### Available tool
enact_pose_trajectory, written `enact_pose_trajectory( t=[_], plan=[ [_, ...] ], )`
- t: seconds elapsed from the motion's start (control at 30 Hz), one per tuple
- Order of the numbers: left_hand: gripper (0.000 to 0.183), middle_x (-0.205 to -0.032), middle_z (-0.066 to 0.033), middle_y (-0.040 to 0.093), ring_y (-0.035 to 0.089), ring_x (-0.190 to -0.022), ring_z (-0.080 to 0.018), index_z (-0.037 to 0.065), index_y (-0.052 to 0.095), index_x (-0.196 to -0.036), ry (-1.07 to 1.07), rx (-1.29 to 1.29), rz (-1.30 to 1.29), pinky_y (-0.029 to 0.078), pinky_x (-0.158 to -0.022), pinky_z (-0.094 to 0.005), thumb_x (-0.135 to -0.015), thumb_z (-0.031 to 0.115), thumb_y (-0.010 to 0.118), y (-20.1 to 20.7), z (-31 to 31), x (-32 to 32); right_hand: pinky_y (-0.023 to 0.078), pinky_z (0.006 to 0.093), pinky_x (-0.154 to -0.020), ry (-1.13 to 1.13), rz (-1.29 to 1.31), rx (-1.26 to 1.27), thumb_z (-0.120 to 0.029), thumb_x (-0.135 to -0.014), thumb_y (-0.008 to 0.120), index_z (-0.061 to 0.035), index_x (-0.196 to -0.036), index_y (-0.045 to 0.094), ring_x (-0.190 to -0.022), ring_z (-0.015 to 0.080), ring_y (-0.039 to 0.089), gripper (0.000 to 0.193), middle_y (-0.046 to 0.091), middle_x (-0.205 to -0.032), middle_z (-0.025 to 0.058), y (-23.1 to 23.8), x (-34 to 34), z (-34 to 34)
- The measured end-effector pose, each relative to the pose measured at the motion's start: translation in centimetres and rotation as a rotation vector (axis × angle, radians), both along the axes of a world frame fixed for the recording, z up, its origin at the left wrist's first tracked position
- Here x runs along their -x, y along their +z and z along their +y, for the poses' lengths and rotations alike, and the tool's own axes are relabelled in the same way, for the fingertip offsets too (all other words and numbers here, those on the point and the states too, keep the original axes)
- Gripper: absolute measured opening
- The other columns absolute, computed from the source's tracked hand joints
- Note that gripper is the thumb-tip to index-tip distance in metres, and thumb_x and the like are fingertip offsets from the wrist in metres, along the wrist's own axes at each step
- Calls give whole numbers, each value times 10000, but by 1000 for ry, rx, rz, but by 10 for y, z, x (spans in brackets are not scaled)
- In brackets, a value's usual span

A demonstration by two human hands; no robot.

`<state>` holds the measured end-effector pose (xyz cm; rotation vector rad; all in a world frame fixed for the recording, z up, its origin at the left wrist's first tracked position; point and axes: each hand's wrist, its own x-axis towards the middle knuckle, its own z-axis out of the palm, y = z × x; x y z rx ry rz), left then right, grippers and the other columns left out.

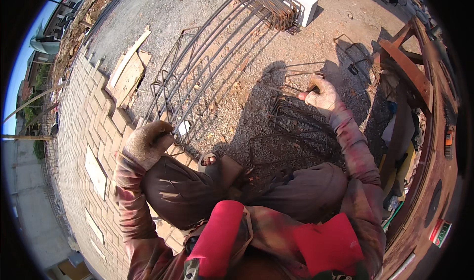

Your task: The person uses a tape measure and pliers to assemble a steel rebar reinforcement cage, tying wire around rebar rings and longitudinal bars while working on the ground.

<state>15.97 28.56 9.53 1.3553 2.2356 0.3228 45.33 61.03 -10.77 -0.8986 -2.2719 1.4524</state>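
Note:
My left hand [148,144], in a worn, dirty glove, is curled at the near end of a cage of long steel bars [217,48]. Its fingers close by the bar ends and a bent stirrup [160,90]; the exact grip is partly hidden. Over on the right, my gloved right hand [323,97] is closed, thumb against fingers, on a thin bent steel stirrup [284,90] that reaches out to the left. Below that hand lies a pile of rusty rectangular stirrups [296,127] on the gravel, in front of my knees.
The cage's far end, packed with stirrups [269,6], rests on a white block [307,8]. A wooden frame bench [419,77] stands at the right, with an orange-handled tool [448,138] on it. Paving blocks [79,117] and boards [129,70] lie left.

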Motion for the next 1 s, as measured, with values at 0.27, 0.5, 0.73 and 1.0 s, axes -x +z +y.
enact_pose_trajectory(
  t=[0.27, 0.5, 0.73, 1.0],
  plan=[
    [260, -903, -131, 601, 615, -829, -332, 59, 583, -1030, -471, -436, -227, 497, -689, -384, -787, 131, 640, -28, 47, -45, 444, 266, -592, 220, 70, -82, -101, -664, 776, -23, -812, 511, -666, 119, 543, 313, 520, -678, 23, 151, 43, -59],
    [326, -932, -146, 651, 634, -852, -259, 52, 596, -1085, -2, -245, -465, 496, -740, -367, -831, 251, 557, -37, 66, -31, 394, 313, -552, 820, 122, -362, -239, -580, 815, -37, -796, 488, -607, 226, 488, 441, 472, -713, 75, 253, 85, -117],
    [379, -946, -160, 586, 597, -899, -266, -43, 523, -1098, 382, -849, -1705, 487, -818, -386, -894, 271, 576, -55, 80, -8, 464, 374, -560, 1004, 89, -596, -137, -612, 738, -46, -835, 530, -677, 314, 580, 318, 539, -787, 127, 256, 108, -178],
    [188, -859, -91, 625, 602, -765, -178, -44, 569, -992, 624, -900, -1487, 510, -716, -293, -886, 104, 519, -51, 29, 78, 481, 420, -641, 1007, -130, -869, -53, -642, 651, -121, -917, 553, -751, 332, 589, 300, 558, -831, 124, 199, 153, -195]
  ],
)
